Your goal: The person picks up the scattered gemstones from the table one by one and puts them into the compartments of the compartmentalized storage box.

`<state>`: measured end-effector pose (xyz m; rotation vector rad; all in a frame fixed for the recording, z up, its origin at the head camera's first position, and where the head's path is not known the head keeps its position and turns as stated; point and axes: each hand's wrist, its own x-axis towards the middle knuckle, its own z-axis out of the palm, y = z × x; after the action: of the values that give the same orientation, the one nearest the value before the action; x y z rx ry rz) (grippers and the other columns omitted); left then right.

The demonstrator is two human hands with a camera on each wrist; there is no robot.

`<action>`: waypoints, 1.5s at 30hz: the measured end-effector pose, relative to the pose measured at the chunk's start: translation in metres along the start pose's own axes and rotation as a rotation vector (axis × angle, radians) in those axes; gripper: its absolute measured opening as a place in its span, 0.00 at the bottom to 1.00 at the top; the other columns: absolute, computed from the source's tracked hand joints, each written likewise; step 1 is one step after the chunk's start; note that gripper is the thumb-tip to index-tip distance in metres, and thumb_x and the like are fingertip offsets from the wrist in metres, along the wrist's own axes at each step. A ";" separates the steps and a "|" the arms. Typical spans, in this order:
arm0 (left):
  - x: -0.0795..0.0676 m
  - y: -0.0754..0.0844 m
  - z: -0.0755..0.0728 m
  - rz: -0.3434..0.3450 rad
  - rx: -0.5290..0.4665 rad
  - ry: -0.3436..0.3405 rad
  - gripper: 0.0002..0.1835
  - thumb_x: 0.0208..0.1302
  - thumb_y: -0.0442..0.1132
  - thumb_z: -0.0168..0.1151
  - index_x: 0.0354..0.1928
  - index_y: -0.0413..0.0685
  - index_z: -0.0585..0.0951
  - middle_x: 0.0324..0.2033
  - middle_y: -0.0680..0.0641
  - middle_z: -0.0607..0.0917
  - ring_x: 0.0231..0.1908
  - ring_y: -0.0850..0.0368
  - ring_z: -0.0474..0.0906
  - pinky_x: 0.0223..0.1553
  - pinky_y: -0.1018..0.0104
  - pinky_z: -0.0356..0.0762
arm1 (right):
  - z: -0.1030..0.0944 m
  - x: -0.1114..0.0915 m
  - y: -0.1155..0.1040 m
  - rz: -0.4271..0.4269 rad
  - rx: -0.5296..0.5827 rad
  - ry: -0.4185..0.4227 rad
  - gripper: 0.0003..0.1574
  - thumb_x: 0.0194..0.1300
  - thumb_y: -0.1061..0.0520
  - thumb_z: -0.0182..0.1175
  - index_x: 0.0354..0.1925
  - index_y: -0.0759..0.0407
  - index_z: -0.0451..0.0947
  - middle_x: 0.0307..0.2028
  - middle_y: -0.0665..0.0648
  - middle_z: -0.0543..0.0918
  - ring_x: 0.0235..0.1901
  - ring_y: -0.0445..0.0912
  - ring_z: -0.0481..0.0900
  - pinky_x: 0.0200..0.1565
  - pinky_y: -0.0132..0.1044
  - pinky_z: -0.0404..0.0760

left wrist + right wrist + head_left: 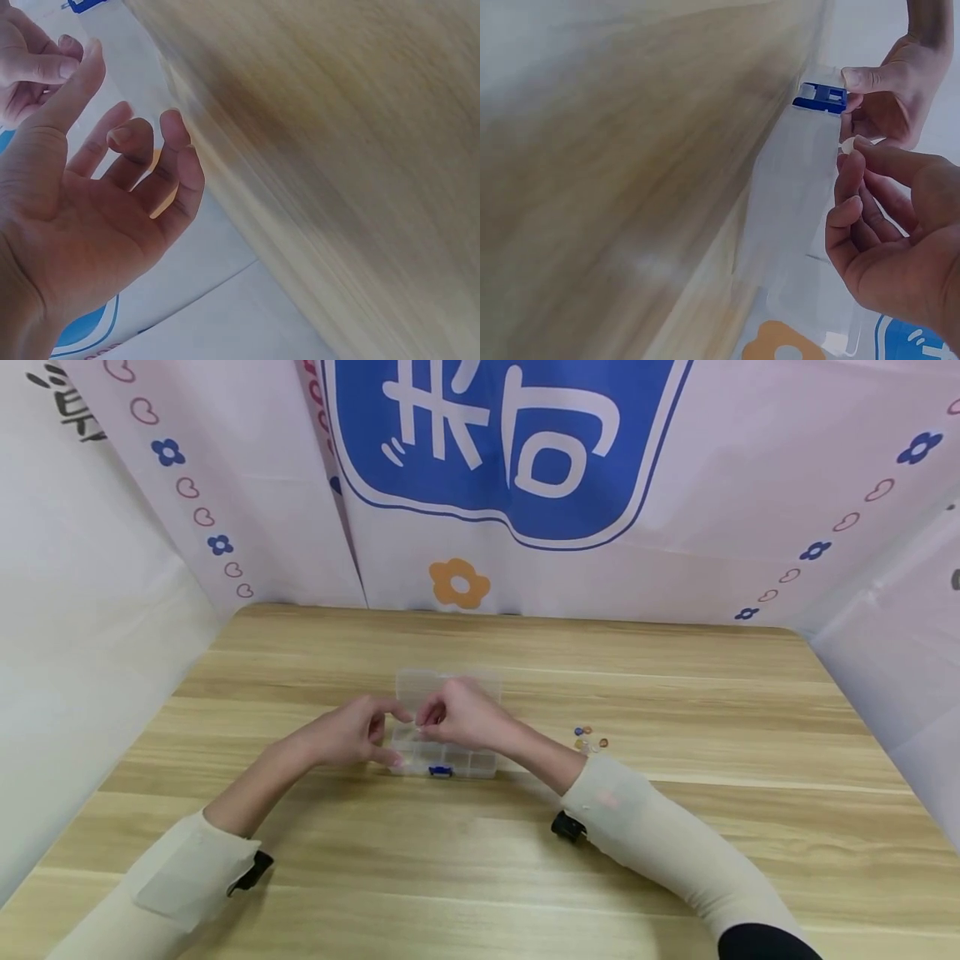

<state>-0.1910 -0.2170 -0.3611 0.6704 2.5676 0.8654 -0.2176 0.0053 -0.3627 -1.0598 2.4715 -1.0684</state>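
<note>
A clear plastic compartment box (pixel 482 763) with a blue latch (pixel 440 771) sits on the table, its lid (pixel 411 683) raised at the back. My right hand (pixel 471 714) is over the box's left part, pinching a small whitish piece (pixel 847 145) between thumb and fingertip; its exact kind is too small to tell. At the box's left side is my left hand (pixel 341 732), thumb at the front left corner and index finger stretched toward the back. The left wrist view shows that hand's other fingers loosely bent, holding nothing.
Several small coloured pieces (pixel 588 743), blue, orange and clear, lie on the wooden table (pixel 480 877) right of the box. A printed cloth (pixel 720 527) hangs behind the table's back edge, with white sheets at both sides.
</note>
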 end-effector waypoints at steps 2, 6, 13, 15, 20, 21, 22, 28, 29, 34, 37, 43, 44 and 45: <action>-0.001 0.000 0.000 0.005 -0.005 -0.001 0.30 0.57 0.37 0.80 0.58 0.30 0.79 0.19 0.52 0.72 0.21 0.60 0.65 0.24 0.68 0.65 | 0.001 0.002 -0.001 0.006 0.002 0.002 0.04 0.64 0.66 0.72 0.38 0.65 0.89 0.33 0.56 0.90 0.31 0.40 0.86 0.37 0.26 0.82; -0.001 0.000 0.000 0.018 -0.018 -0.001 0.30 0.57 0.37 0.80 0.58 0.30 0.79 0.18 0.53 0.71 0.21 0.60 0.65 0.24 0.68 0.64 | 0.003 0.005 -0.003 0.018 0.004 0.006 0.04 0.63 0.66 0.73 0.38 0.65 0.89 0.33 0.57 0.90 0.30 0.40 0.86 0.36 0.26 0.82; -0.002 -0.001 0.000 0.014 -0.016 -0.006 0.31 0.57 0.37 0.80 0.59 0.30 0.79 0.18 0.53 0.72 0.21 0.60 0.66 0.25 0.68 0.65 | 0.006 0.007 -0.003 0.035 0.010 0.008 0.03 0.61 0.65 0.74 0.36 0.63 0.90 0.32 0.56 0.90 0.28 0.38 0.85 0.34 0.26 0.82; -0.002 -0.001 0.000 0.015 -0.012 -0.006 0.31 0.57 0.38 0.80 0.58 0.30 0.79 0.19 0.53 0.72 0.21 0.60 0.66 0.25 0.68 0.65 | 0.007 0.008 -0.003 0.039 0.008 0.007 0.03 0.61 0.65 0.74 0.36 0.63 0.90 0.31 0.55 0.90 0.28 0.38 0.85 0.34 0.26 0.82; -0.001 -0.002 0.000 0.013 -0.010 -0.006 0.30 0.57 0.37 0.80 0.58 0.30 0.79 0.18 0.53 0.71 0.21 0.61 0.65 0.24 0.69 0.64 | 0.007 0.009 -0.003 0.043 0.011 0.003 0.02 0.62 0.65 0.73 0.36 0.64 0.90 0.31 0.54 0.90 0.28 0.38 0.85 0.34 0.27 0.82; -0.001 -0.002 0.000 0.016 -0.013 -0.007 0.30 0.57 0.37 0.80 0.58 0.29 0.79 0.18 0.53 0.71 0.21 0.61 0.65 0.24 0.69 0.64 | 0.007 0.010 -0.003 0.043 0.012 0.002 0.02 0.62 0.65 0.73 0.35 0.64 0.90 0.31 0.54 0.90 0.28 0.38 0.85 0.34 0.27 0.83; -0.001 -0.002 0.000 0.018 -0.017 -0.007 0.30 0.57 0.36 0.80 0.58 0.29 0.80 0.18 0.53 0.71 0.20 0.61 0.64 0.24 0.69 0.64 | 0.007 0.010 -0.003 0.045 0.016 0.000 0.02 0.62 0.65 0.73 0.35 0.64 0.90 0.31 0.54 0.90 0.28 0.38 0.86 0.34 0.27 0.83; 0.000 -0.003 0.001 0.030 -0.038 -0.010 0.29 0.56 0.36 0.80 0.57 0.30 0.80 0.16 0.54 0.68 0.19 0.63 0.61 0.22 0.70 0.62 | 0.007 0.012 -0.002 0.058 0.029 -0.004 0.03 0.61 0.64 0.74 0.36 0.63 0.90 0.31 0.54 0.90 0.27 0.38 0.85 0.33 0.28 0.83; 0.000 -0.002 0.001 0.028 -0.038 -0.011 0.29 0.57 0.36 0.80 0.57 0.30 0.80 0.16 0.54 0.68 0.19 0.63 0.61 0.22 0.70 0.62 | 0.007 0.012 -0.002 0.060 0.030 -0.003 0.04 0.61 0.64 0.74 0.36 0.64 0.90 0.31 0.54 0.90 0.28 0.38 0.86 0.33 0.28 0.83; -0.001 -0.001 0.000 0.017 -0.033 -0.016 0.30 0.57 0.37 0.80 0.58 0.30 0.80 0.16 0.54 0.69 0.19 0.62 0.61 0.23 0.69 0.62 | 0.006 0.013 -0.001 0.049 0.026 0.006 0.06 0.61 0.66 0.73 0.39 0.65 0.90 0.32 0.56 0.91 0.28 0.39 0.86 0.34 0.28 0.83; -0.001 -0.001 0.000 0.015 -0.027 -0.018 0.30 0.58 0.37 0.79 0.59 0.30 0.79 0.17 0.53 0.69 0.20 0.62 0.62 0.23 0.69 0.62 | 0.004 0.011 -0.001 0.039 0.029 0.011 0.06 0.61 0.66 0.73 0.39 0.64 0.90 0.32 0.55 0.91 0.29 0.39 0.86 0.35 0.28 0.83; -0.001 0.000 -0.001 0.004 -0.022 -0.026 0.31 0.59 0.38 0.79 0.59 0.29 0.78 0.17 0.53 0.69 0.20 0.61 0.63 0.24 0.68 0.63 | -0.005 0.005 -0.001 0.025 0.040 0.025 0.05 0.63 0.65 0.72 0.39 0.66 0.89 0.33 0.56 0.90 0.31 0.41 0.86 0.36 0.29 0.83; -0.001 0.000 -0.001 0.004 -0.025 -0.027 0.31 0.59 0.38 0.79 0.59 0.29 0.78 0.17 0.53 0.69 0.20 0.61 0.63 0.24 0.68 0.64 | -0.007 0.003 0.000 0.024 0.036 0.028 0.05 0.63 0.65 0.72 0.39 0.66 0.89 0.32 0.56 0.90 0.31 0.41 0.86 0.36 0.29 0.83; -0.001 0.000 -0.001 0.005 -0.025 -0.027 0.30 0.59 0.38 0.79 0.59 0.28 0.78 0.17 0.53 0.69 0.20 0.61 0.63 0.24 0.68 0.63 | -0.008 0.002 0.000 0.024 0.036 0.031 0.05 0.63 0.65 0.72 0.39 0.66 0.89 0.32 0.56 0.90 0.32 0.41 0.86 0.36 0.29 0.83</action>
<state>-0.1905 -0.2184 -0.3602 0.6766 2.5284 0.8828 -0.2231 0.0085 -0.3571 -1.0084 2.4720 -1.1264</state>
